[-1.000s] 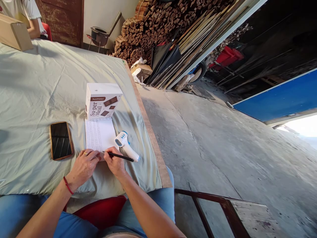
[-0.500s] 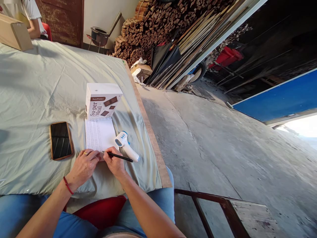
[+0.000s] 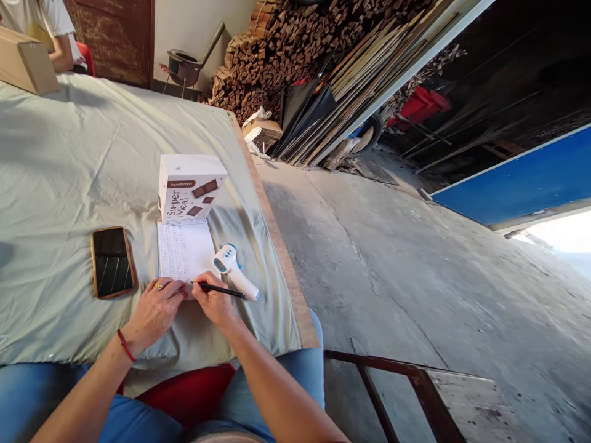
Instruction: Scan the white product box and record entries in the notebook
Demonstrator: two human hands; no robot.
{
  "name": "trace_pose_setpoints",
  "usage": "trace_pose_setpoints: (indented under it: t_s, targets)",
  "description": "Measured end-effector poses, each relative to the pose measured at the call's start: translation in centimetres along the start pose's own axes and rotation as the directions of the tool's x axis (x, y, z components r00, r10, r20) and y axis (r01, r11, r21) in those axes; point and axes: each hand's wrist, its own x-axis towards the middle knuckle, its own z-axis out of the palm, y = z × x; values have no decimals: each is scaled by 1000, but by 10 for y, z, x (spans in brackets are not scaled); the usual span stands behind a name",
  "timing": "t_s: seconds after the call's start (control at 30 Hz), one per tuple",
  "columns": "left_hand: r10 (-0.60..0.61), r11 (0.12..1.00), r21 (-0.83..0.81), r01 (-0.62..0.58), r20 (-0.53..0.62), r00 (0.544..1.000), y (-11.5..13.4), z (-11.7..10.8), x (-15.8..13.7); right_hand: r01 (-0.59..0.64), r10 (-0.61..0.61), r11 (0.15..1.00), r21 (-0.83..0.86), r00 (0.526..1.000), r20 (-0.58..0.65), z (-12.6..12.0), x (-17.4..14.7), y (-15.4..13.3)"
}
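A black pen point(image 3: 222, 289) is gripped in my right hand point(image 3: 212, 301), its tip touching the lower part of a notebook page point(image 3: 199, 249). Rows of small handwriting cover the left part of that page; the right part is blank. My left hand point(image 3: 159, 307) lies on the notebook's lower left edge with its fingers loosely bent, pressing the paper down. Close to my right hand rests a white and blue infrared thermometer point(image 3: 237, 274), partly over the page's right side. Behind the notebook stands a white "Su-per Meal" box point(image 3: 191, 184), touching its top edge.
A phone in a brown case point(image 3: 113, 261) lies left of the notebook on the cloth-covered table point(image 3: 92, 172). Across the table, a person point(image 3: 58, 37) sits behind a cardboard box point(image 3: 30, 61). Stacked firewood point(image 3: 258, 67) and a wooden frame point(image 3: 406, 369) are beyond the table's right edge point(image 3: 277, 246).
The pen's back end has shifted slightly left as my right hand moves a little. My left hand stays in place, and the whole view has drifted slightly.
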Motion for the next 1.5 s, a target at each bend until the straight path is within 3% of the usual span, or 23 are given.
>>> trace_pose_setpoints:
  t_s: [0.8, 1.07, 1.37, 1.5]
  targets:
    - [18, 1000, -1, -18, -9, 1000, -1, -2, 1, 45, -44, 997, 57, 999, -29, 0, -2, 3]
    - [16, 1000, -5, -16, 7, 1000, 0, -2, 0, -35, 38, 997, 64, 998, -44, 1, -5, 5]
    - [8, 1000, -27, -8, 18, 1000, -1, -2, 0, 6, -5, 999, 47, 1000, -22, 3, -5, 7]
    - [-4, 1000, -16, 4, 37, 999, -1, -2, 1, 70, -71, 997, -14, 995, -74, 1, -7, 6]
